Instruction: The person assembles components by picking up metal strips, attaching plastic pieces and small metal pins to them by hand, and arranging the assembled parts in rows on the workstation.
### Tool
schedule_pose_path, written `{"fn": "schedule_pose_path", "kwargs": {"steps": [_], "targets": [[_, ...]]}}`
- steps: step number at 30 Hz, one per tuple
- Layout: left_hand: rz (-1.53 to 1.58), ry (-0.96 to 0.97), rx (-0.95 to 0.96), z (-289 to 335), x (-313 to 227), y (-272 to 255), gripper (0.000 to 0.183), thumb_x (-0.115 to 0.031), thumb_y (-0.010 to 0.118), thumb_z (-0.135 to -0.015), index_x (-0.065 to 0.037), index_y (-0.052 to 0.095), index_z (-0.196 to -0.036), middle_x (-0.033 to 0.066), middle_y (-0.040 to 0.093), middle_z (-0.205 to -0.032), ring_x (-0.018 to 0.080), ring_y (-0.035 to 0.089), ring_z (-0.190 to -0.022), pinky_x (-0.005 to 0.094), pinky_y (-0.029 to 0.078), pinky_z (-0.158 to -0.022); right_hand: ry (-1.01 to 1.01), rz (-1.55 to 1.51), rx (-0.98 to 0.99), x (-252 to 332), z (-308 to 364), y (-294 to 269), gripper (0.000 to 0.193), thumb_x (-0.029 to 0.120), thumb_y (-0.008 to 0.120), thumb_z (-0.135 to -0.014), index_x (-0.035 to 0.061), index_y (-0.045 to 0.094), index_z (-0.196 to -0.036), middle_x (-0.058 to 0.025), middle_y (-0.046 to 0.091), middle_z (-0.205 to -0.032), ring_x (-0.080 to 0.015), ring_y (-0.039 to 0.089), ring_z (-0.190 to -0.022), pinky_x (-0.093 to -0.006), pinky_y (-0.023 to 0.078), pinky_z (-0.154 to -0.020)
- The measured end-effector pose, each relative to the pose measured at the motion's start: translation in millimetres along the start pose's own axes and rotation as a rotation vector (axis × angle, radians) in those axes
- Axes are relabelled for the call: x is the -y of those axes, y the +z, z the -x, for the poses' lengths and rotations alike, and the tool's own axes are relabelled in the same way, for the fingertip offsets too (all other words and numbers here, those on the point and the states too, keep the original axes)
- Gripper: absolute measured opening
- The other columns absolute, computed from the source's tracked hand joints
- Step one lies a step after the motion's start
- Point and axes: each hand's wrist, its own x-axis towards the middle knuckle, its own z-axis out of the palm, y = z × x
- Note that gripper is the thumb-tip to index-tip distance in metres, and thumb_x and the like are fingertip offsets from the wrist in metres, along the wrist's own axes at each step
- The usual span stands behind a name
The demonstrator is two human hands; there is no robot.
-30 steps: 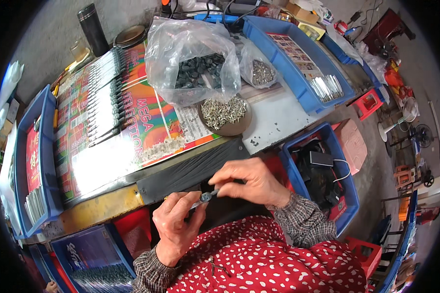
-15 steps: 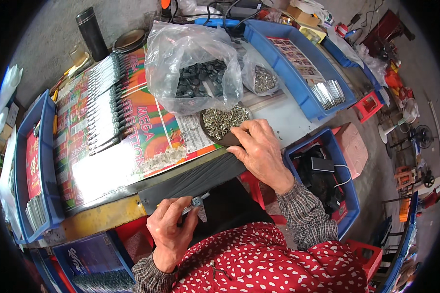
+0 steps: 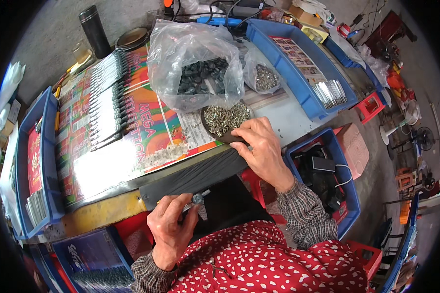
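My left hand (image 3: 171, 219) is closed around a small metal piece with a grey-green end (image 3: 198, 199), held low in front of the table edge; the fist hides most of it. At the near right rim of a round dark dish (image 3: 226, 141) is my right hand (image 3: 261, 151), its index finger over the dish and its thumb beside the rim, the tips slightly apart. Small metal rivets or screws (image 3: 222, 118) fill that dish. Behind it, a clear plastic bag (image 3: 161, 88) contains dark pieces (image 3: 200, 78). Silver pieces with dark ends (image 3: 105, 97) lie in a row at left.
Blue trays with silver parts stand at the left (image 3: 54, 161) and back right (image 3: 298, 95). A smaller bag of metal bits (image 3: 265, 78) lies beside the large bag. A black flask (image 3: 94, 31) stands at the back. A blue crate (image 3: 347, 224) sits below, right of the table.
The view has shifted very slightly. Both hands keep nearly the same pose, the right at the dish rim and the left around the small metal piece.
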Motion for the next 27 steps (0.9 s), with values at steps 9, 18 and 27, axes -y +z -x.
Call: {"fn": "schedule_pose_path", "kwargs": {"steps": [9, 18, 27], "targets": [[0.028, -0.010, 0.005, 2, -6, 0, 0.025, 0.003, 0.076, -0.069, -0.002, 0.066, -0.091, 0.0086, 0.059, -0.073, 0.0183, 0.054, -0.055, 0.0292, 0.042, -0.050, 0.028, -0.160, -0.016, 15, 2, -1, 0.008, 0.003, 0.068, -0.076, 0.0032, 0.061, -0.081, -0.0074, 0.058, -0.081, -0.0267, 0.053, -0.082, -0.0380, 0.043, -0.072], [0.050, -0.026, 0.046, 6, -13, 2, 0.028, 0.003, 0.076, -0.068, -0.002, 0.065, -0.093, 0.0112, 0.062, -0.077, 0.0263, 0.062, -0.065, 0.0339, 0.048, -0.055, 0.018, -0.698, 0.149, 62, 28, 1, 0.011, 0.002, 0.071, -0.078, 0.0022, 0.062, -0.085, -0.0038, 0.062, -0.082, -0.0196, 0.057, -0.081, -0.0313, 0.047, -0.072], [0.026, 0.047, 0.003, 10, -12, 6, 0.026, 0.002, 0.076, -0.068, -0.002, 0.067, -0.093, 0.0080, 0.062, -0.075, 0.0149, 0.054, -0.054, 0.0268, 0.043, -0.049, 0.100, -0.781, 0.295, 64, 36, 5, 0.009, 0.003, 0.071, -0.080, 0.0010, 0.064, -0.086, -0.0050, 0.065, -0.088, -0.0201, 0.060, -0.090, -0.0323, 0.049, -0.082]]}}
